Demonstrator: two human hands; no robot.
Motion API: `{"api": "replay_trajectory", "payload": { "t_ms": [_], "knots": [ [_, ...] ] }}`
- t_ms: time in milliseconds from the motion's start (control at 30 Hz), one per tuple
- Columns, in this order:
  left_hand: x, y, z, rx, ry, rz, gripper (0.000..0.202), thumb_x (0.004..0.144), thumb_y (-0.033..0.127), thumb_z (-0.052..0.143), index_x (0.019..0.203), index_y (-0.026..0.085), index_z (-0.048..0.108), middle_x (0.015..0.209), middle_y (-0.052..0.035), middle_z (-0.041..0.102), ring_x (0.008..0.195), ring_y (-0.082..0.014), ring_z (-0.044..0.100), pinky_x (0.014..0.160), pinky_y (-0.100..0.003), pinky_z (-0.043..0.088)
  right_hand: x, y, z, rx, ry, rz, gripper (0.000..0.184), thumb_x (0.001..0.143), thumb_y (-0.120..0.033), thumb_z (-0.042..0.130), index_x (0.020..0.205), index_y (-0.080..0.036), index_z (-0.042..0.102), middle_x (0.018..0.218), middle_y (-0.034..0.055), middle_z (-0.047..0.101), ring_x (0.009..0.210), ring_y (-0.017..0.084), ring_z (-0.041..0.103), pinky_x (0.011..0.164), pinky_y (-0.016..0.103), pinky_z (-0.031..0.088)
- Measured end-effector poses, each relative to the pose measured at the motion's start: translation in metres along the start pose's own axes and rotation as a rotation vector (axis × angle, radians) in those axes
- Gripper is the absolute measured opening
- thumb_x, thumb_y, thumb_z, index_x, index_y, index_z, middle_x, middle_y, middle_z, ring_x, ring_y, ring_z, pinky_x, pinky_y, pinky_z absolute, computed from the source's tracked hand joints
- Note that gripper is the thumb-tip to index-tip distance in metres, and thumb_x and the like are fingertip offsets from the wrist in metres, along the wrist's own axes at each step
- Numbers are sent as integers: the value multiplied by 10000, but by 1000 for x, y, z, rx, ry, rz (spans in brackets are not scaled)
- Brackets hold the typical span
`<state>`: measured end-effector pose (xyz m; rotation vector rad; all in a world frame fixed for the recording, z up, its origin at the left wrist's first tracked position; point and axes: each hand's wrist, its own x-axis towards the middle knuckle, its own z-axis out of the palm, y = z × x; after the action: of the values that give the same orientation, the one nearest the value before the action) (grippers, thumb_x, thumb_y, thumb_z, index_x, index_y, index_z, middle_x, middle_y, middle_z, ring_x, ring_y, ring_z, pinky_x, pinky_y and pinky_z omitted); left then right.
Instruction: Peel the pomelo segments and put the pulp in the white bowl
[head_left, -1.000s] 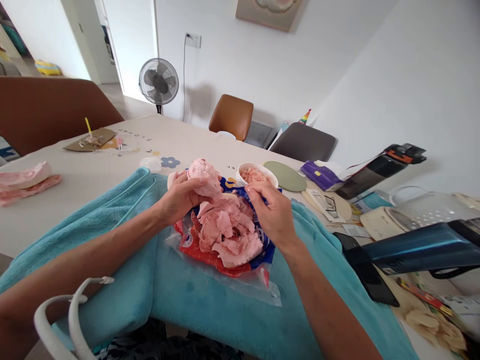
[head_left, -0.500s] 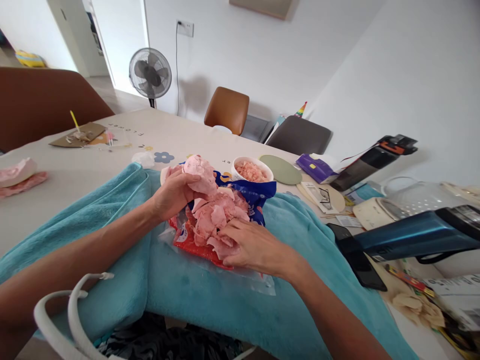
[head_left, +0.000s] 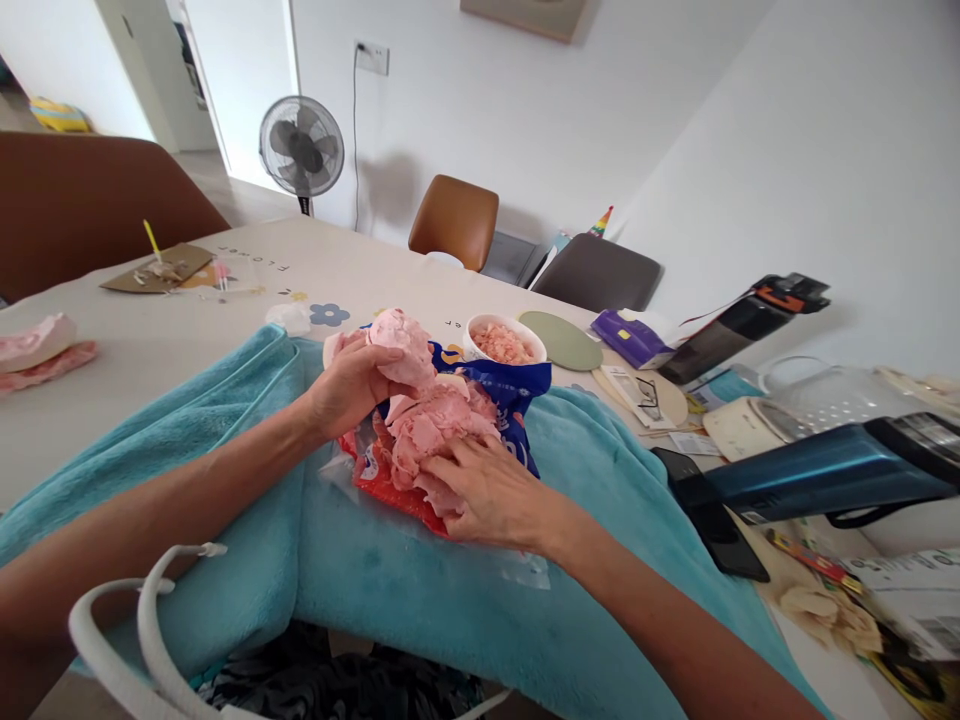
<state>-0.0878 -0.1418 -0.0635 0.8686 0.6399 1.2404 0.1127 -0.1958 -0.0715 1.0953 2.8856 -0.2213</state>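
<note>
My left hand [head_left: 352, 385] grips a rounded, pale pink clay-like lump [head_left: 401, 340], thumb across its near side. Lower down, a pile of torn pink clay-like pieces [head_left: 431, 430] lies on a red, blue and clear plastic bag [head_left: 397, 497]. Resting on the right side of that pile is my right hand [head_left: 491, 495], fingers spread and pressing on the pieces. Its fingertips are partly sunk among them. Just beyond the bag stands a white bowl [head_left: 469, 347] with small pink bits [head_left: 502, 343] in it.
A turquoise towel [head_left: 360, 580] covers the near table edge. To the right are a green disc [head_left: 562, 340], a purple pack [head_left: 634, 337], a phone [head_left: 712, 515] and a blue bottle [head_left: 817, 465]. More pink pieces [head_left: 41, 345] sit at the far left.
My right hand's fingers have spread and moved slightly left over the pile, flattening the loose pieces there. My left hand and its lump stay nearly still.
</note>
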Motion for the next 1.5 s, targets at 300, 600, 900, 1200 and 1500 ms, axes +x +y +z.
{"api": "replay_trajectory", "payload": {
  "t_ms": [300,600,900,1200,1500],
  "knots": [
    [-1,3,2,17,38,-27,322,695,204,634,982,64,672,924,-131,706,804,-234,674,625,-307,558,-2,13,-30,215,-12,28,252,719,-206,571,969,-213,602,910,38,593,875,191,550,905,373,417],
    [1,-1,-1,29,-9,-10,288,706,186,648,970,74,676,912,-113,703,784,-212,665,629,-301,553,12,-1,-14,61,2,-50,290,814,-237,573,1094,-184,622,1043,93,641,905,232,601,908,461,414],
    [-4,-8,-4,71,-175,-180,308,673,191,731,969,112,700,873,-99,721,825,-207,678,712,-299,547,-3,5,-30,315,379,76,180,905,-165,497,961,-187,666,895,42,702,842,162,634,752,289,478],
    [-8,-11,-3,385,-230,-96,232,728,265,748,872,117,643,799,-47,688,737,-159,640,675,-265,504,12,7,-35,546,664,331,142,866,-287,579,803,-202,673,779,7,696,699,145,628,677,279,484],
    [-3,-20,-6,508,-254,106,509,742,308,731,1194,148,562,1083,-75,665,1001,-232,618,855,-340,496,43,15,-31,903,593,344,439,781,-431,677,1124,-170,594,1116,75,690,993,205,652,863,328,507]
  ]
}}
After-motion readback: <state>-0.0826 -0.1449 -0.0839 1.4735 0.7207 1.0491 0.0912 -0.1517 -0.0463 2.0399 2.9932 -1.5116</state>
